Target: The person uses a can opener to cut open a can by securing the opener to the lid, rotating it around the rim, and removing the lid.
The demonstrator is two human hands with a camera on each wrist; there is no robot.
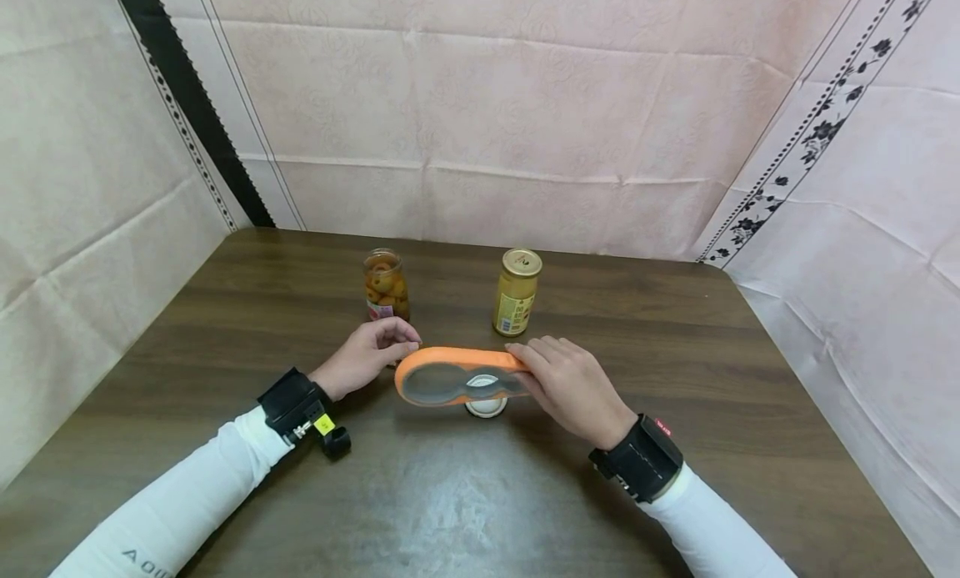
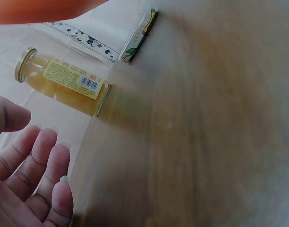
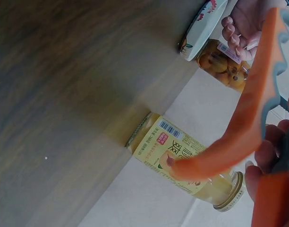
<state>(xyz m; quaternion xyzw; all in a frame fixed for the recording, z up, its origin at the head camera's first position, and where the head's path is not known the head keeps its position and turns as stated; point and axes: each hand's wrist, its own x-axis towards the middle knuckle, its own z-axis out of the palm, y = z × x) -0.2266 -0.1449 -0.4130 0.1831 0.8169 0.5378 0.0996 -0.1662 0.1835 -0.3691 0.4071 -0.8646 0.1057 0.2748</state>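
My right hand point(image 1: 566, 386) grips one end of an orange and grey jar opener point(image 1: 465, 358), holding it over a jar lid point(image 1: 487, 409) on the table. In the right wrist view the opener's toothed grey inner edge point(image 3: 272, 71) shows. Close by the opener's other end is my left hand point(image 1: 366, 354), its fingers loosely curled around nothing in the left wrist view. Just beyond the left hand stands a glass jar of round, orange-brown fruit point(image 1: 386, 288), with no lid on its mouth. A jar of yellow fruit point(image 1: 516, 299) with a gold lid stands upright behind the opener.
The brown wood-grain table point(image 1: 442, 495) lies under everything, and its far edge runs behind both jars. Pale cloth point(image 1: 480, 103) hangs behind the table and on both sides.
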